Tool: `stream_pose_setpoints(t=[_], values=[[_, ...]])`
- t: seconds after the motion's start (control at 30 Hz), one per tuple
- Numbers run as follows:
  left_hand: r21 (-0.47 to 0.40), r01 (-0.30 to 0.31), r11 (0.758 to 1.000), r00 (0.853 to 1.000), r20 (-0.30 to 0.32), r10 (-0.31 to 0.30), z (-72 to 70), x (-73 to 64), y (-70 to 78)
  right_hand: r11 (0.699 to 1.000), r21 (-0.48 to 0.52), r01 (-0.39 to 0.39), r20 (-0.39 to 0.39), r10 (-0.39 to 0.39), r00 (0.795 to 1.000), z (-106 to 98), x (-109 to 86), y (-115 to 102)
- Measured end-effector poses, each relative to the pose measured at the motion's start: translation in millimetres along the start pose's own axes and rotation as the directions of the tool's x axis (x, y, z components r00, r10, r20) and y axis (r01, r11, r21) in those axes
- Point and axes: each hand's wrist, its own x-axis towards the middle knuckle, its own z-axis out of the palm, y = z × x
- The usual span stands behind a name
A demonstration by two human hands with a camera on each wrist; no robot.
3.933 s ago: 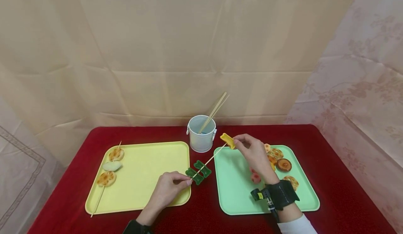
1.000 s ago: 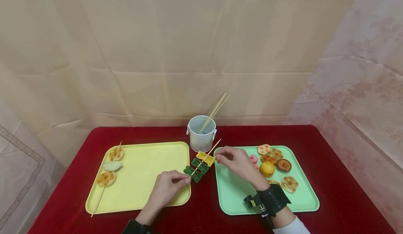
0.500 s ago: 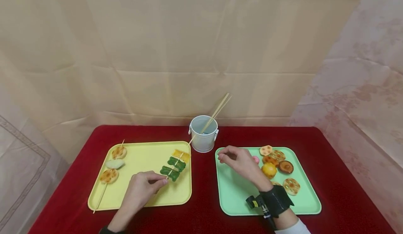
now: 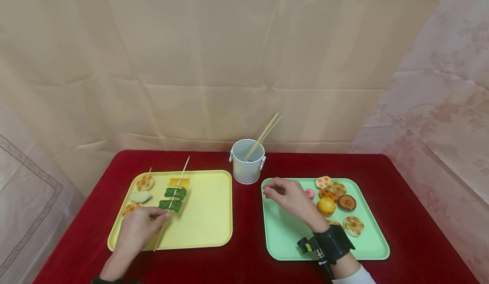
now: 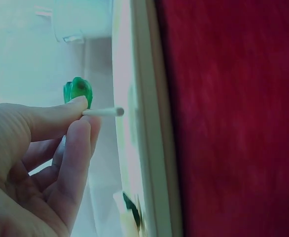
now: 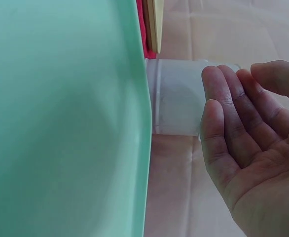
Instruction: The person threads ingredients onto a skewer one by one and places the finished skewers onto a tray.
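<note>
My left hand (image 4: pixel 140 229) pinches a skewer (image 4: pixel 161 229) between thumb and fingers, over the yellow tray (image 4: pixel 208 216). Threaded on that skewer are two green pepper pieces (image 4: pixel 170 205) and, nearer its pointed end, a yellow pepper piece (image 4: pixel 178 182). In the left wrist view the skewer's blunt end (image 5: pixel 119 112) sticks out past the fingertips. A second skewer, with two browned round slices (image 4: pixel 145 183) and a pale piece (image 4: pixel 140 197) between them, lies at the tray's left, partly hidden by the hand. My right hand (image 4: pixel 292 201) hovers over the green tray (image 4: pixel 282 237), fingers loosely bent around nothing.
A white bucket (image 4: pixel 246 169) holding several bare skewers (image 4: pixel 263 135) stands behind the gap between the trays. On the green tray lie a yellow ball (image 4: pixel 326 206), a brown mushroom cap (image 4: pixel 346 202), a pink piece (image 4: pixel 310 194) and several round slices (image 4: pixel 353 226). Red cloth covers the table.
The yellow pepper piece went from my right hand onto the skewer, and the right hand let go. My left hand then carried the skewer leftward over the yellow tray, turning it more upright in view.
</note>
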Motion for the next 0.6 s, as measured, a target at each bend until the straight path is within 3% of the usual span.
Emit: stream_pose_setpoints(t=[0.33,0.6], values=[[0.099,-0.004,0.995,0.999,0.045,0.000,-7.9,8.5,-12.8,1.000,0.002,0.020,0.014,-0.020,1.000,3,0.8,2],[0.118,0.060,0.991,0.989,0.125,-0.075,-15.5,11.6,-18.8,1.000,0.000,0.029,0.011,-0.029,1.000,4,0.2,2]])
